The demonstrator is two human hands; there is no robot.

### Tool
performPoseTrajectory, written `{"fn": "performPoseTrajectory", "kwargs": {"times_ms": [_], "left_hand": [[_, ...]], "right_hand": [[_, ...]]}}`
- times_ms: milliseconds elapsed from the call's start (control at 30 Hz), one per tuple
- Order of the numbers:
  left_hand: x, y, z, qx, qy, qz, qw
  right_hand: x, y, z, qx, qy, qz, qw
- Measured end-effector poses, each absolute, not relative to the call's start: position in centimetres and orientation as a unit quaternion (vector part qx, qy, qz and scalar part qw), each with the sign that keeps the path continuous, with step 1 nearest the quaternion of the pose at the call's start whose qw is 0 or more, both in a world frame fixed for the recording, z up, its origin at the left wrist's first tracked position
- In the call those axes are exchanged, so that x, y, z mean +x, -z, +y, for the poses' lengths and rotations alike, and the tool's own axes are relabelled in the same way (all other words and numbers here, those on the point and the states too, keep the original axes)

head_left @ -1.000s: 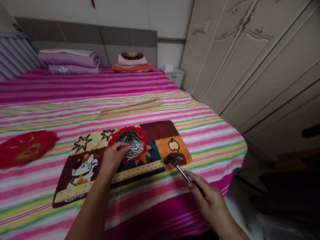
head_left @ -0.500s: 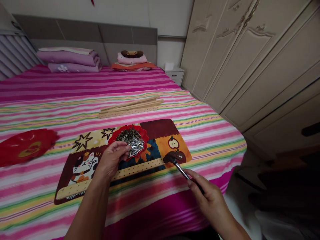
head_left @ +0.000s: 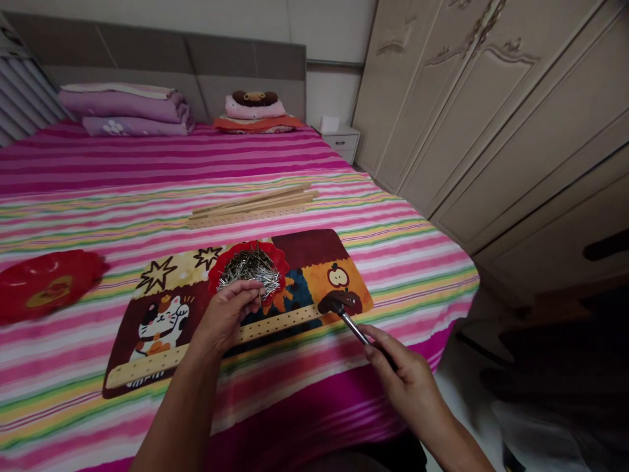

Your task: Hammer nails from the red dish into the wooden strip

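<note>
My left hand [head_left: 227, 316] hovers at the near rim of a red scalloped dish [head_left: 221, 265] heaped with small metal nails [head_left: 248, 265], its fingers pinched on a nail. My right hand [head_left: 405, 383] grips the handle of a small hammer [head_left: 339, 308], whose dark head rests on the mat by the right end of a perforated wooden strip [head_left: 275, 326]. The strip lies across a colourful cartoon mat [head_left: 314, 252] on the striped bed.
More wooden strips [head_left: 250, 208] lie further up the striped bedspread [head_left: 147, 177]. A red plate [head_left: 44, 285] sits at the left. Folded bedding [head_left: 122, 108] and a pillow pile [head_left: 255, 113] are at the headboard. A wardrobe [head_left: 491, 111] stands right of the bed.
My left hand has drawn back slightly from the nail heap toward me, fingers pinched. The right hand and hammer have barely moved. The view has shifted down a little.
</note>
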State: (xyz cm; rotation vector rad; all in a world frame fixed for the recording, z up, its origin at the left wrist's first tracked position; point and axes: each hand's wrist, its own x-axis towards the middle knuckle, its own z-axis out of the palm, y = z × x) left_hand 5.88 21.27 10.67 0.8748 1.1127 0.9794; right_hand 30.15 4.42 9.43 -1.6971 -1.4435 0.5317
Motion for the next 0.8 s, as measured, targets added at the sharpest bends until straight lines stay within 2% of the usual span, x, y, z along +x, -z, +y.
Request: {"fn": "performPoseTrajectory", "kwargs": {"times_ms": [367,533,800], "left_hand": [[9.1,-9.8,19.4,0.445,-0.379,0.496,0.643],[10.7,-9.0,18.6,0.475,-0.342,0.495,0.642],[11.8,-7.2,19.4,0.47,-0.352,0.498,0.638]], "right_hand": [[30.3,-9.8,4.2,-0.687,-0.312,-0.467,0.461],[30.4,-9.5,4.2,-0.679,-0.323,-0.462,0.47],[30.3,-9.5,4.2,-0.682,-0.31,-0.474,0.462]]}}
